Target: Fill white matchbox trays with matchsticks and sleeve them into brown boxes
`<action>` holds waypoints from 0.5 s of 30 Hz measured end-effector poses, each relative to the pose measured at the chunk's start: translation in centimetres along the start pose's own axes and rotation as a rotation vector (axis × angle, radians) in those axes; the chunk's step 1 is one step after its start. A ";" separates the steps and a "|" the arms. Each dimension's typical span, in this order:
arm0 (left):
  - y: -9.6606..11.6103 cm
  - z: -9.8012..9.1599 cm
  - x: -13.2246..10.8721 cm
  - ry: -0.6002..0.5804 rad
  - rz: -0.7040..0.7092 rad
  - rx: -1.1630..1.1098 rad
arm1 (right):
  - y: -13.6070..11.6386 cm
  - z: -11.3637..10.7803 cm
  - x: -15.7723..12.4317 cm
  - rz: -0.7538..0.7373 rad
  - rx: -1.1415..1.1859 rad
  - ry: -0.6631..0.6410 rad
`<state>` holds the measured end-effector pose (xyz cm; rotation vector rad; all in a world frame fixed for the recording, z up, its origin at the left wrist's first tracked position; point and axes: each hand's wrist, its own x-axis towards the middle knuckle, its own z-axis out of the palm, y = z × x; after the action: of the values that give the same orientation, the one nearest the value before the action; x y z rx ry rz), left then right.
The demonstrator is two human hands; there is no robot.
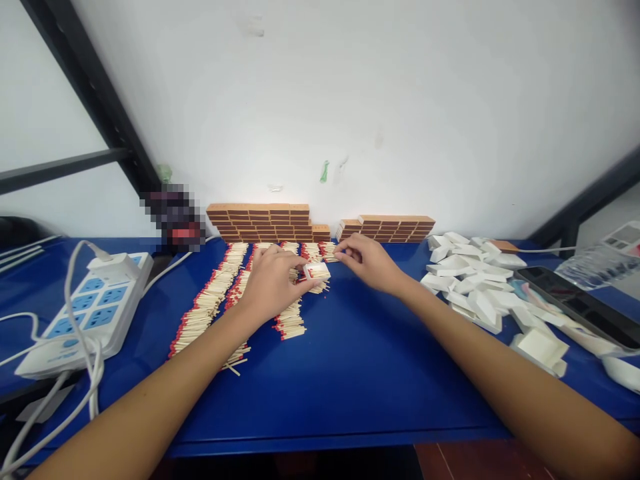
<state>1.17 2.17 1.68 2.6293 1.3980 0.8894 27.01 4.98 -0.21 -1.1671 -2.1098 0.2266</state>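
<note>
My left hand (pixel 270 280) grips a small white matchbox tray (pixel 317 272) between thumb and fingers. Red-headed matches lie inside that tray. My right hand (pixel 367 261) is just right of the tray, thumb and fingertips drawn together at the end of a short row of matches (pixel 327 251). Whether a match is between those fingertips is too small to tell. Long rows of wooden matches (pixel 207 303) with red heads spread over the blue table to the left, partly hidden behind my left hand and forearm.
Stacked matchboxes (pixel 265 223) stand against the wall, with a second stack (pixel 395 228) to their right. Many empty white trays (pixel 470 273) are heaped at the right, beside a dark phone (pixel 580 303). A power strip (pixel 95 310) with white cables sits on the left.
</note>
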 end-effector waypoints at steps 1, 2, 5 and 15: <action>0.0 -0.1 0.0 0.002 -0.007 0.003 | 0.9 0.0 0.0 0.009 -0.023 -0.011; -0.1 -0.2 0.1 0.004 -0.010 0.005 | 1.7 0.0 0.1 0.019 -0.043 -0.035; -0.2 -0.3 0.1 0.010 -0.011 0.020 | 3.0 0.2 0.0 0.046 -0.071 -0.111; -0.4 -0.2 0.1 0.010 -0.017 0.046 | 3.7 0.8 -0.3 0.048 -0.134 -0.149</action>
<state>0.83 2.41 1.84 2.6453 1.4585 0.8801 29.07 7.00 -2.69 -1.3156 -2.2577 0.2019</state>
